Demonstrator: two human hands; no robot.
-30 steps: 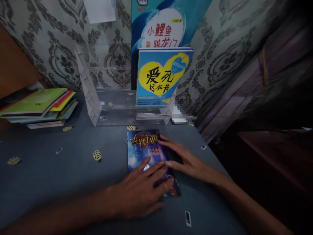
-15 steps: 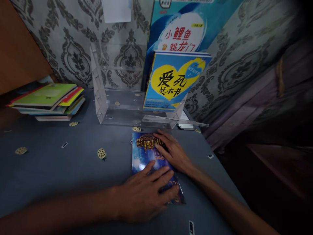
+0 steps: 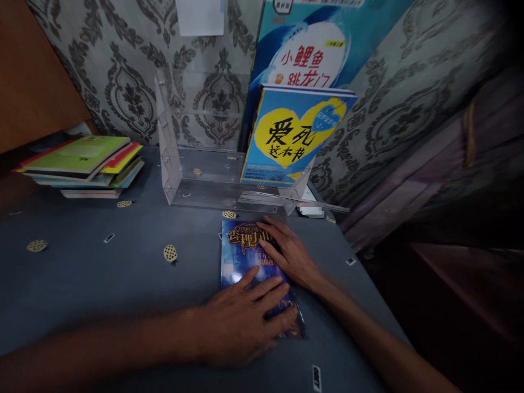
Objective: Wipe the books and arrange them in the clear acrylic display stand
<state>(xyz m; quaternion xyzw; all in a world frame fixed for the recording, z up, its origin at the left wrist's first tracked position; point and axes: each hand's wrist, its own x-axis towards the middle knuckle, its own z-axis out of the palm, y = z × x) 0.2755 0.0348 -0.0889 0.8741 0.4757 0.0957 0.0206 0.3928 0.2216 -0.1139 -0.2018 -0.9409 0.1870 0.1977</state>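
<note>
A glossy dark-blue book (image 3: 239, 259) with gold lettering lies on the table, its title upside down to me. My left hand (image 3: 249, 311) rests across its near part, fingers spread over the cover. My right hand (image 3: 289, 254) lies along its right side, with the fingertips on the far right part of the cover. Both hands partly hide the book. Beyond it stands a clear acrylic rack (image 3: 204, 194). A blue book with a yellow heart (image 3: 286, 134) leans in the rack's right half, in front of a larger teal book (image 3: 311, 46).
A stack of books (image 3: 82, 158) sits at the back left of the patterned blue-grey tablecloth (image 3: 123, 278). Thin strips (image 3: 298, 202) jut out past the rack's lower right corner. The table's right edge slopes down beside my right arm.
Both hands stay on the dark-blue book, almost unmoved. The view has shifted slightly, so the rack and the stack appear a little further right.
</note>
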